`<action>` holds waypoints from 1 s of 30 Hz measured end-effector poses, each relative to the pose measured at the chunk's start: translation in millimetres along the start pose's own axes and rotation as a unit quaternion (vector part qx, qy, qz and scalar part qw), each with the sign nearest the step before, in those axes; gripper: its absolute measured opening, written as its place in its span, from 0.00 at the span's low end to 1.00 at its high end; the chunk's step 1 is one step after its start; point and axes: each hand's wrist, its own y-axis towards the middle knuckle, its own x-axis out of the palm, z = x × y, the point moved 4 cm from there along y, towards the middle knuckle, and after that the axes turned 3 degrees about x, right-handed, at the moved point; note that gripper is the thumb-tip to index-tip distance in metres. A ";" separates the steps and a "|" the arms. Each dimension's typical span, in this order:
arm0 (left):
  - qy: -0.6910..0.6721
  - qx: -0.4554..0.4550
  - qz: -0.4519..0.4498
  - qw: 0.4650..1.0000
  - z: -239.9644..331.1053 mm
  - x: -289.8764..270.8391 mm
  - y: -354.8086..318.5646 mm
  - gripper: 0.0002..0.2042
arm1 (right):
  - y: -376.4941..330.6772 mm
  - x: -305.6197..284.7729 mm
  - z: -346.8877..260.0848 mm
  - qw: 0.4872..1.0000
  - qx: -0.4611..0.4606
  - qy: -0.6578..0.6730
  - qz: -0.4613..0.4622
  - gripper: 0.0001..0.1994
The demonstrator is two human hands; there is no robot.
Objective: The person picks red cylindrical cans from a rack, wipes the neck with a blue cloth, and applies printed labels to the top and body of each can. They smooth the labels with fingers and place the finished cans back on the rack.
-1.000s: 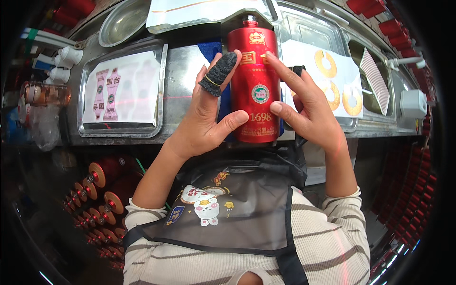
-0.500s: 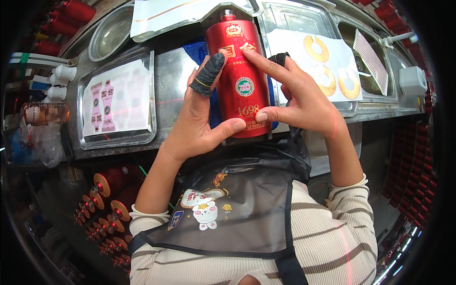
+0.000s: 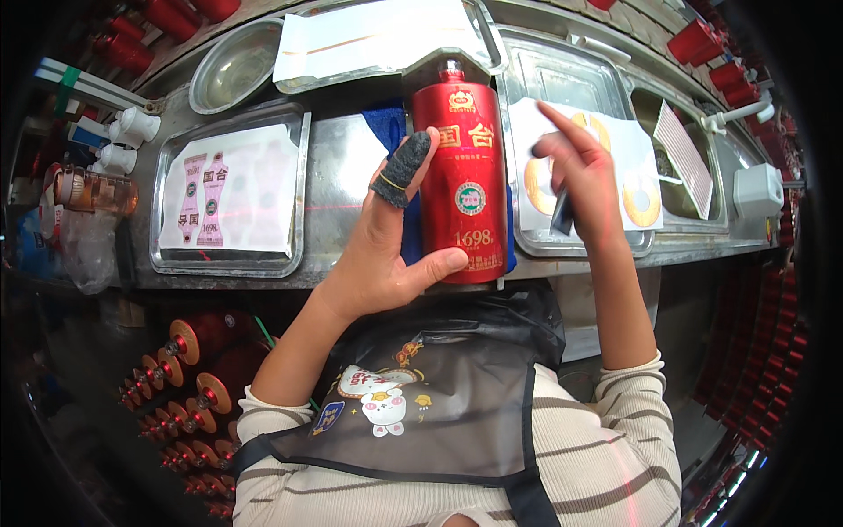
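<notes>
A red bottle [image 3: 461, 167] with gold lettering and a round green-white emblem lies in a holder, its neck pointing away from me. My left hand [image 3: 386, 233] rests along its left side, thumb near the base and a dark finger cover on the index finger. To the right of the bottle, my right hand [image 3: 584, 176] is lifted over a white sheet with gold rings [image 3: 643, 200], blurred by motion. Its index finger points out, while a dark flat tool [image 3: 562, 212] sticks out below its curled fingers; the tool's kind is unclear. Blue cloth [image 3: 386, 127] shows behind the bottle.
On the left, a metal tray [image 3: 299, 206] holds a sheet of pink labels [image 3: 215, 198]. A round metal bowl [image 3: 235, 66] and a tray with a white sheet [image 3: 369, 39] stand at the back. A sink [image 3: 711, 189] lies right; several gold-collared red bottles [image 3: 184, 342] stand lower left.
My right hand has left the bottle and moved right, now with a dark flat tool in it. My left hand stays on the bottle. The whole view has shifted slightly.
</notes>
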 end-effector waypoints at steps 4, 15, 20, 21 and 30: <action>-0.006 -0.031 -0.010 0.999 1.9 3.3 -2.3 0.51 | 21.4 -36.8 25.5 0.927 0.138 0.350 -0.012 0.16; -0.051 0.010 0.014 0.999 3.8 -11.5 8.4 0.55 | -31.9 65.2 -102.4 0.863 -0.412 -0.270 -0.114 0.13; -0.055 -0.021 0.012 0.998 -5.4 -9.0 -1.8 0.60 | 42.9 62.9 -115.5 0.868 -0.430 -0.249 0.001 0.11; -0.041 -0.026 0.011 0.999 -5.7 -10.0 -3.9 0.61 | 35.5 58.6 -116.5 0.860 -0.440 -0.258 0.014 0.10; -0.041 0.001 0.040 0.998 -10.4 -9.4 -13.3 0.62 | 16.4 72.4 -116.9 0.851 -0.438 -0.290 -0.021 0.11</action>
